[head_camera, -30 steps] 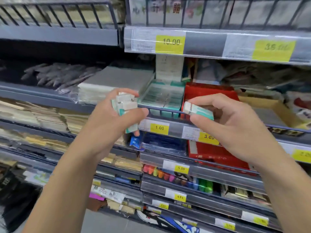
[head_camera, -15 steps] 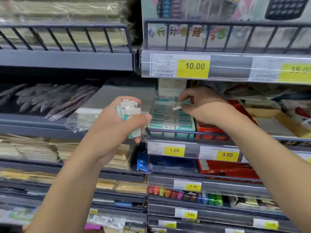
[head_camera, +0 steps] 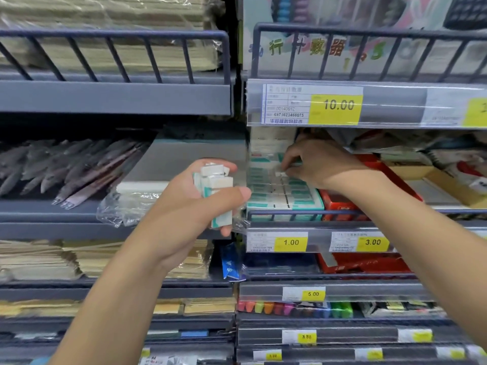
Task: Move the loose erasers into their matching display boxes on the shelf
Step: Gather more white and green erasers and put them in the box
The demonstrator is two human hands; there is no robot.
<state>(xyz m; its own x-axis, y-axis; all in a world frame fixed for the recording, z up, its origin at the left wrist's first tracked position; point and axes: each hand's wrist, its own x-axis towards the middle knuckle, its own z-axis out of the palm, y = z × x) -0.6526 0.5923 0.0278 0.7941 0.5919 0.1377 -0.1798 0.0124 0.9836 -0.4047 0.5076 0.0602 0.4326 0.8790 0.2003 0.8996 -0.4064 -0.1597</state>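
The grey metal shelf (head_camera: pixel 116 97) unit fills the view, tier upon tier, with a railed front on each level and clear price strips along the right-hand bays. The landmark here is the green-and-white eraser display box (head_camera: pixel 283 192), which sits on the middle tier just behind the rail, directly above the yellow 1.00 price tag (head_camera: pixel 290 242). Right of that box, touching it, is a red box (head_camera: pixel 340 202); left of it, past the upright, lies a flat grey pack in clear wrap (head_camera: pixel 181 160), and further left a bundle of pens in plastic (head_camera: pixel 71 169). Above the box hangs the 10.00 price tag (head_camera: pixel 336 108). Well below it, under a 5.00 tag, runs a row of coloured highlighters (head_camera: pixel 295 308).

The left hand (head_camera: pixel 189 206) is held up in front of the shelf, just left of the display box, its fingers and thumb curled round a small stack of loose erasers (head_camera: pixel 214 189), white with green sleeves, standing roughly upright in the grip. The right hand (head_camera: pixel 324 164) reaches over the rail and down onto the back rows of the display box, fingers (head_camera: pixel 288 164) bent and pinched together on a single small white eraser (head_camera: pixel 280 174) that touches the erasers already packed there; blur hides how firmly it is held.
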